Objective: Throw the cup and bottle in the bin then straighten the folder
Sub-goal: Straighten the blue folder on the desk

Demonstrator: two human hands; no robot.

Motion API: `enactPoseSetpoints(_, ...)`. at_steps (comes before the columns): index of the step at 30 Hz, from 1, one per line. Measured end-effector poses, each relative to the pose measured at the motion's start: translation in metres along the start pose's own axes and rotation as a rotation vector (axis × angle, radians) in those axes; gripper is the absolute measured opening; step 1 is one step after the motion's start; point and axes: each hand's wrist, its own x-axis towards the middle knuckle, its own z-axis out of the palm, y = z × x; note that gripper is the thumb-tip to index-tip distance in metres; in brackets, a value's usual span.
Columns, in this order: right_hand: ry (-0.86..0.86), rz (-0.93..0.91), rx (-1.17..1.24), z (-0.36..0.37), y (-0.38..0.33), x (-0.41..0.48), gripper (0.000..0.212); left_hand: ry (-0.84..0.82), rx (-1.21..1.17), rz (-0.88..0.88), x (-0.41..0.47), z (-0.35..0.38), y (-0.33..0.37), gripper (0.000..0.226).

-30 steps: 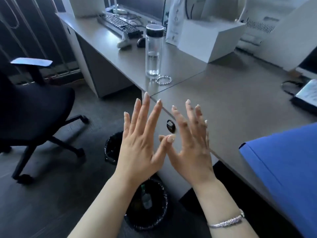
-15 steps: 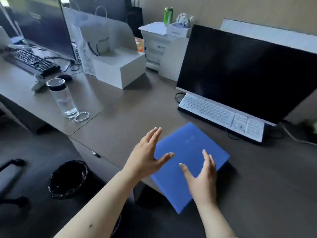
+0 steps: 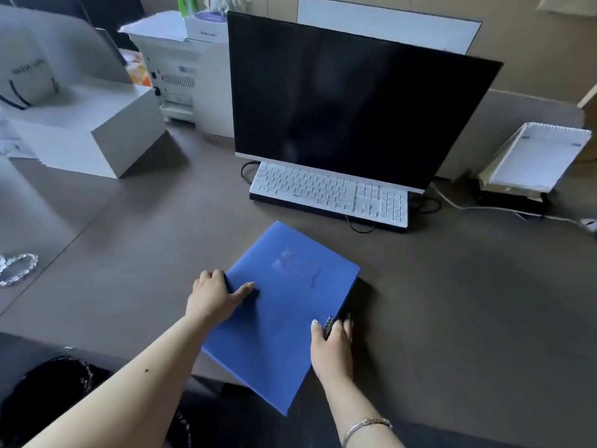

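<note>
Flat blue rectangular folder (image 3: 284,315) on the brown-grey desk top (image 3: 452,302), skewed so that one corner points toward the white keyboard (image 3: 329,194) and the nearest corner juts out past the desk's front edge. Held at both sides. Left hand (image 3: 214,294) clamped on the folder's left edge, thumb stretched across the blue cover, fingers curled down over the rim. Right hand (image 3: 332,345) gripping the right edge near the small dark label, thumb on top, fingers wrapped around the dark spine side. Thin metal bracelet (image 3: 366,426) on the right wrist.

Behind the folder, the keyboard tucked under a wide black monitor (image 3: 352,105), screen dark. Left of the monitor, a white printer (image 3: 181,82) with loose paper on top, and nearer, a white cardboard box (image 3: 93,130). At the far right, a spiral-bound white notepad (image 3: 536,156) resting tilted on a dark stack. At the left edge, a ring of clear beads (image 3: 17,266) lying on the desk. Below the desk, lower left, the rim of a black-lined round bin (image 3: 48,383); contents too dark to tell.
</note>
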Motion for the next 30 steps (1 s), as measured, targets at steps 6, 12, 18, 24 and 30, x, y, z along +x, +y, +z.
enactPoseSetpoints(6,0.11,0.129,0.236,-0.001,-0.011,0.006,0.061,-0.049,-0.151,0.009,-0.014,-0.004,0.003,0.068)
enactPoseSetpoints(12,0.113,0.119,0.28,0.0,-0.019,0.018,0.046,-0.067,-0.354,-0.032,-0.018,-0.015,0.007,0.071)
enactPoseSetpoints(18,0.137,0.091,0.263,0.006,-0.045,0.015,0.04,-0.04,-0.374,-0.018,-0.015,-0.042,0.006,0.066)
enactPoseSetpoints(24,0.079,0.054,0.244,0.026,-0.079,0.016,0.038,0.001,-0.415,-0.059,-0.002,-0.078,-0.009,0.068)
enactPoseSetpoints(30,-0.019,-0.013,0.31,0.068,-0.139,0.02,0.05,0.077,-0.414,-0.082,0.031,-0.133,-0.044,0.064)
